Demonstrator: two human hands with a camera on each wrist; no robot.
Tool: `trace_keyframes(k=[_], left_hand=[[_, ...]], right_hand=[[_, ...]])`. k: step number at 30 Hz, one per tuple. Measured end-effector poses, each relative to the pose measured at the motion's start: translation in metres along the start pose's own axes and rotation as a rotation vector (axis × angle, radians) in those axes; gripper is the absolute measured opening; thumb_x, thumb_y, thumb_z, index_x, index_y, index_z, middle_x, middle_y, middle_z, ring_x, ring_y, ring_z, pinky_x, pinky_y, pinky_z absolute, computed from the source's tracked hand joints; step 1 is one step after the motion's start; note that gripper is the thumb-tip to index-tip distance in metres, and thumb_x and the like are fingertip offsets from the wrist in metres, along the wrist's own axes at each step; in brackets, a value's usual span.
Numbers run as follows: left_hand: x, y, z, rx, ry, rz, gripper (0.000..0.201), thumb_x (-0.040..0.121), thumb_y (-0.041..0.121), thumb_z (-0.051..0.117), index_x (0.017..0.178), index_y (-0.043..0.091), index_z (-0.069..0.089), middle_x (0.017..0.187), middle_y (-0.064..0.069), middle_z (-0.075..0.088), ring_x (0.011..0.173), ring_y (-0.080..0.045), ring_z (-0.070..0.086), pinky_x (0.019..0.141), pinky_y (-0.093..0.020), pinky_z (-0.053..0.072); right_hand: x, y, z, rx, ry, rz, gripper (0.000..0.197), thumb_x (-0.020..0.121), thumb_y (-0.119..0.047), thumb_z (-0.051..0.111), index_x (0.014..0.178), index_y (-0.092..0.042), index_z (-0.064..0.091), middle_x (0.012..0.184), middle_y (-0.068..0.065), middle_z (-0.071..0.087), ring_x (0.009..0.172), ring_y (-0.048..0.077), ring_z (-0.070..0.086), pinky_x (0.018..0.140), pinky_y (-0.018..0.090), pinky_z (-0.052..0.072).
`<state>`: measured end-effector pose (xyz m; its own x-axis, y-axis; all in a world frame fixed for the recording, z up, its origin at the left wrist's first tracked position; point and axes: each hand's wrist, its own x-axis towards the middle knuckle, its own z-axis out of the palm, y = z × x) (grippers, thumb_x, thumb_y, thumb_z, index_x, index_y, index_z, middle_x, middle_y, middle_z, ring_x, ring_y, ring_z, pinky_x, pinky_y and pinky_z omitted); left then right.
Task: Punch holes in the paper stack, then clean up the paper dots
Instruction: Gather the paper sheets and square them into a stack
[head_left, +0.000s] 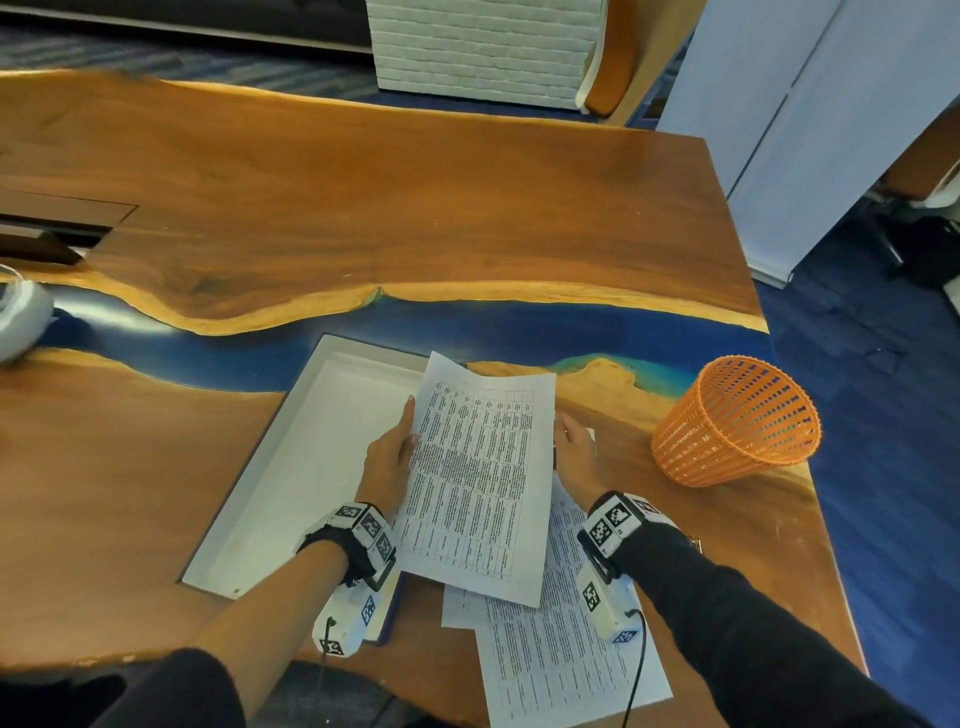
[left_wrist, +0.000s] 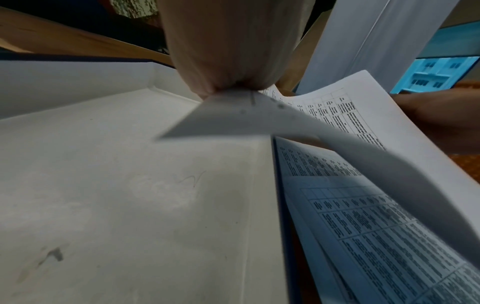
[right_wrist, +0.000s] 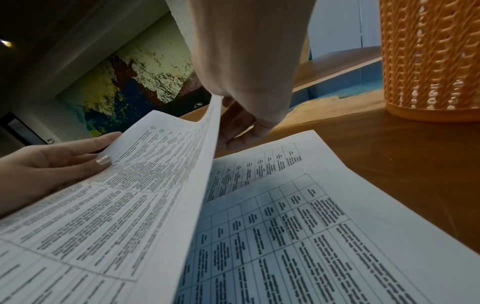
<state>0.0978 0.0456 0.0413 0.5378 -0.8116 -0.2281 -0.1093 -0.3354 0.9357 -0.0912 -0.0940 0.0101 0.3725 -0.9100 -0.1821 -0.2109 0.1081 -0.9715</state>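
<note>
A thin stack of printed sheets (head_left: 480, 478) is lifted off the table, tilted, over the right edge of a white tray (head_left: 291, 467). My left hand (head_left: 400, 441) grips the stack's left edge with the thumb on top. At the opposite edge my right hand (head_left: 566, 436) pinches the stack, fingers (right_wrist: 241, 127) curled behind it. In the left wrist view the held sheets (left_wrist: 337, 115) curve down from my left hand (left_wrist: 228, 86). More printed sheets (head_left: 566, 654) lie loose on the table beneath. No hole punch or paper dots show.
An orange mesh basket (head_left: 737, 421) stands upright to the right, close to the table's right edge. A grey object (head_left: 21, 317) sits at the far left. The wood and blue resin table (head_left: 415, 208) stretches away behind the tray.
</note>
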Motion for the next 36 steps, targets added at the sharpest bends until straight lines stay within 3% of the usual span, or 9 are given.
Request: trace_keyframes(k=[5,10,12,14,18,22,25,28,36], left_hand=[[0.007,-0.007,0.002,-0.09,-0.013,-0.058,0.08,0.085,0.072,0.042,0.087,-0.008,0.052,0.077,-0.022,0.065,0.061,-0.031,0.059,0.061,-0.03,0.048],[0.006,-0.004,-0.001,-0.016,0.006,-0.034,0.044,0.097,0.051,0.041,0.076,0.016,0.056,0.07,-0.007,0.064,0.06,-0.02,0.059,0.065,-0.026,0.047],[0.002,-0.003,-0.005,0.137,0.059,0.036,0.02,0.103,0.028,0.037,0.103,0.034,0.056,0.084,0.006,0.062,0.069,-0.011,0.058,0.076,-0.023,0.044],[0.002,-0.006,-0.01,0.28,0.094,0.104,0.039,0.102,0.02,0.037,0.141,0.019,0.041,0.107,0.0,0.061,0.086,-0.013,0.058,0.087,-0.023,0.043],[0.007,-0.015,-0.021,0.323,0.139,0.148,0.047,0.101,0.019,0.038,0.147,0.01,0.032,0.12,-0.018,0.062,0.099,-0.026,0.062,0.098,-0.037,0.047],[0.008,-0.018,-0.028,0.331,0.17,0.216,0.047,0.101,0.017,0.039,0.146,0.009,0.033,0.123,-0.013,0.061,0.094,-0.018,0.061,0.096,-0.037,0.049],[0.009,-0.018,-0.03,0.293,0.185,0.218,0.048,0.101,0.019,0.038,0.148,0.011,0.029,0.121,-0.013,0.062,0.095,-0.022,0.063,0.094,-0.045,0.051],[0.007,-0.013,-0.03,0.238,0.167,0.234,0.052,0.096,0.034,0.038,0.144,0.014,0.032,0.109,-0.006,0.064,0.085,-0.018,0.065,0.082,-0.031,0.053],[0.018,-0.018,-0.031,0.452,0.268,0.415,0.023,0.087,-0.011,0.055,0.104,0.001,0.065,0.108,-0.015,0.063,0.095,-0.029,0.063,0.088,-0.039,0.054]], right_hand=[[0.0,0.0,0.003,0.004,0.009,0.013,0.024,0.1,-0.02,0.037,0.096,-0.018,0.06,0.086,-0.007,0.065,0.078,0.005,0.059,0.068,0.014,0.045],[0.002,0.007,0.001,-0.059,-0.075,-0.003,0.022,0.094,-0.007,0.05,0.114,-0.011,0.06,0.098,-0.003,0.068,0.084,0.008,0.064,0.07,0.015,0.052],[0.001,0.02,-0.002,-0.268,-0.17,-0.011,0.027,0.087,-0.007,0.062,0.114,-0.009,0.061,0.103,0.005,0.065,0.089,0.018,0.062,0.073,0.024,0.053],[-0.002,0.033,-0.008,-0.605,-0.313,-0.052,0.051,0.076,-0.028,0.074,0.122,-0.016,0.057,0.122,0.006,0.056,0.107,0.024,0.053,0.087,0.04,0.048],[-0.009,0.042,-0.017,-1.075,-0.556,-0.152,0.104,0.057,-0.036,0.086,0.143,-0.019,0.03,0.145,0.003,0.03,0.126,0.026,0.032,0.096,0.043,0.034],[-0.012,0.042,-0.014,-1.057,-0.532,-0.13,0.074,0.057,-0.03,0.086,0.116,-0.017,0.045,0.122,0.0,0.046,0.113,0.021,0.041,0.085,0.034,0.03],[-0.013,0.041,-0.011,-1.016,-0.524,-0.042,0.065,0.06,-0.024,0.085,0.111,-0.018,0.046,0.111,-0.001,0.054,0.104,0.018,0.046,0.1,0.04,0.028],[-0.013,0.04,-0.011,-1.075,-0.557,-0.037,0.056,0.066,-0.024,0.081,0.112,-0.021,0.05,0.104,-0.006,0.05,0.103,0.016,0.042,0.106,0.048,0.018],[0.004,0.022,-0.049,-1.011,-0.583,0.077,0.036,0.065,-0.023,0.08,0.085,-0.023,0.05,0.103,-0.003,0.05,0.113,0.024,0.042,0.099,0.046,0.015]])
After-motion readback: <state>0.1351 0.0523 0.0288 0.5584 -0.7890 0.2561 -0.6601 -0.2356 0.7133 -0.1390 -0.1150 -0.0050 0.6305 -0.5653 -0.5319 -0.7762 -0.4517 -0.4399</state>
